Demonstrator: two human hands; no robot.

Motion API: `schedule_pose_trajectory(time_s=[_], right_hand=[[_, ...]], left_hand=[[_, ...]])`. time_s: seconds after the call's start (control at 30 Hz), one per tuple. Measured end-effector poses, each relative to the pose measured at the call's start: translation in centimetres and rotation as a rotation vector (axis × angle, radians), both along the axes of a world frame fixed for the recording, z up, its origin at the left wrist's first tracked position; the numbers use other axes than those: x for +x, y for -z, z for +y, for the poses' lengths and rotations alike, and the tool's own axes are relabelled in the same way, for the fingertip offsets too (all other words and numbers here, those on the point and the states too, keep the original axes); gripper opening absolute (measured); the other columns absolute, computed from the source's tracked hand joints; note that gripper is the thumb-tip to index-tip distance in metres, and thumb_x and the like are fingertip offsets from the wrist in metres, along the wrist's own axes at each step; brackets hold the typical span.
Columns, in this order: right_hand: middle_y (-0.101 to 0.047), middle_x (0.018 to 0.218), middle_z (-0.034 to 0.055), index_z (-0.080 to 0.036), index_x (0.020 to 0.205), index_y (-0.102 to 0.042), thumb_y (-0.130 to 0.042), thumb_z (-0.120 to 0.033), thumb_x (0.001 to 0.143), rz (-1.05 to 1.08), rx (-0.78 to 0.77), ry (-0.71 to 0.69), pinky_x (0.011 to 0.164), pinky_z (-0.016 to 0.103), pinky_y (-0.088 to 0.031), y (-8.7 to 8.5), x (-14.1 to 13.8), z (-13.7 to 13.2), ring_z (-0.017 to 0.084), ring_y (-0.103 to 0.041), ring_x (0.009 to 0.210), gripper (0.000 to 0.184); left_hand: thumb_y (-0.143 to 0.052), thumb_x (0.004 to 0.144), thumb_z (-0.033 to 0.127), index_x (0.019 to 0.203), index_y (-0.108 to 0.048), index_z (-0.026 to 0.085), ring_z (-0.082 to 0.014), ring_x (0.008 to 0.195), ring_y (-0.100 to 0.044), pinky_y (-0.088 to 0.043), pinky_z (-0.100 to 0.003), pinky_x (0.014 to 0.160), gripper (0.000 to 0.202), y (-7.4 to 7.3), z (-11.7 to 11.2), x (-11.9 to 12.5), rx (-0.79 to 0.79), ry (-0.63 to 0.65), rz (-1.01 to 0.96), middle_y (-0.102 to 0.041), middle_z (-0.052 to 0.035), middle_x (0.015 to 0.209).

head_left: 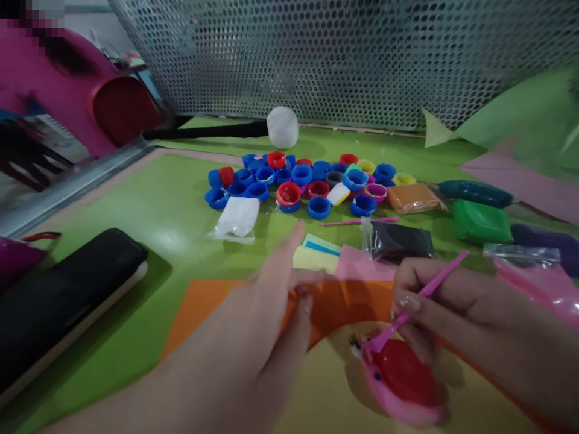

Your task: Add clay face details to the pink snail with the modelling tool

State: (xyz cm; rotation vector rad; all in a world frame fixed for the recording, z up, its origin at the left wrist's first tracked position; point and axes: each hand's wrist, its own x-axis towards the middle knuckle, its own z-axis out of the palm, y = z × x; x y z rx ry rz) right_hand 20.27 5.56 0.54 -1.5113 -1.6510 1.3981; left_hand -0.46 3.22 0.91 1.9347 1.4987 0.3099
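My right hand (434, 307) grips a slim pink plastic modelling tool (441, 278) like a pen. The tool's flat tip meets the pink clay rim around a red bottle cap (409, 371). This pink clay (384, 401) bears small dark dots and a black-and-white tuft at its upper left. The piece lies on a yellow paper shape (325, 398) over an orange sheet (199, 301). My left hand (275, 301), slightly blurred, hovers to the left with its index finger stretched out and its other fingers partly bent. I see nothing held in it.
Many bottle caps, mostly blue (319, 207), cluster farther back. Clay packets in white (237, 217), black (402, 240), orange (416, 198) and green (482, 221) surround them. A black case (76, 295) lies left. Behind stands a perforated metal panel (316, 60).
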Motion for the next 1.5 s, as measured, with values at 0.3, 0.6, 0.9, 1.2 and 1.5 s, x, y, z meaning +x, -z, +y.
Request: schedule_pose_trajectory(time_s=[0.3, 0.6, 0.9, 1.2, 1.5], right_hand=[[-0.048, 0.042, -0.0066, -0.021, 0.061, -0.043, -0.054, -0.060, 0.077, 0.230, -0.072, 0.121, 0.032, 0.014, -0.023, 2.4, 0.8, -0.8, 0.006, -0.033, 0.033, 0.044], [-0.047, 0.042, -0.0084, -0.019, 0.065, -0.043, -0.057, -0.056, 0.077, 0.323, 0.016, 0.164, 0.038, 0.016, -0.028, 2.7, 0.3, -0.9, 0.006, -0.038, 0.037, 0.041], [-0.054, 0.064, -0.0050, -0.013, 0.085, -0.057, -0.051, -0.032, 0.092, 0.408, 0.123, 0.163, 0.040, 0.019, -0.042, 4.7, 0.5, -0.1, 0.006, -0.047, 0.042, 0.022], [-0.060, 0.096, 0.0046, -0.014, 0.105, -0.056, -0.052, -0.031, 0.091, 0.431, 0.206, 0.208, 0.063, 0.032, -0.053, 5.1, 0.1, 0.8, 0.016, -0.061, 0.074, 0.022], [-0.060, 0.099, 0.0052, -0.015, 0.108, -0.055, -0.052, -0.031, 0.092, 0.293, 0.415, 0.203, 0.065, 0.033, -0.053, 4.3, 0.1, 0.3, 0.016, -0.061, 0.076, 0.023]], left_hand=[[-0.037, 0.072, 0.006, 0.133, -0.039, 0.020, -0.0290, 0.114, -0.053, -0.047, -0.044, 0.089, 0.063, -1.0, -0.8, -2.4, 0.260, 0.123, 0.451, -0.052, -0.0091, 0.131], [-0.034, 0.061, -0.001, 0.133, -0.040, 0.020, -0.0234, 0.067, -0.067, -0.051, -0.026, 0.049, 0.075, -1.9, -1.6, -1.5, 0.366, 0.395, 0.656, -0.072, -0.0097, 0.087], [-0.044, 0.063, -0.008, 0.135, -0.037, 0.020, -0.0215, 0.055, -0.066, -0.045, -0.022, 0.038, 0.077, -1.4, -2.6, 0.5, 0.430, 0.413, 0.877, -0.069, -0.0061, 0.063], [-0.051, 0.059, -0.012, 0.141, -0.018, 0.016, -0.0175, 0.056, -0.065, -0.043, -0.020, 0.044, 0.093, -4.3, -1.5, 0.3, 0.391, 0.424, 0.959, -0.068, -0.0026, 0.068], [-0.052, 0.088, 0.028, 0.107, -0.055, 0.014, -0.0148, 0.076, -0.062, -0.054, -0.032, 0.065, 0.024, -4.6, -1.4, 0.5, 0.338, 0.436, 0.964, -0.062, -0.0044, 0.095]])
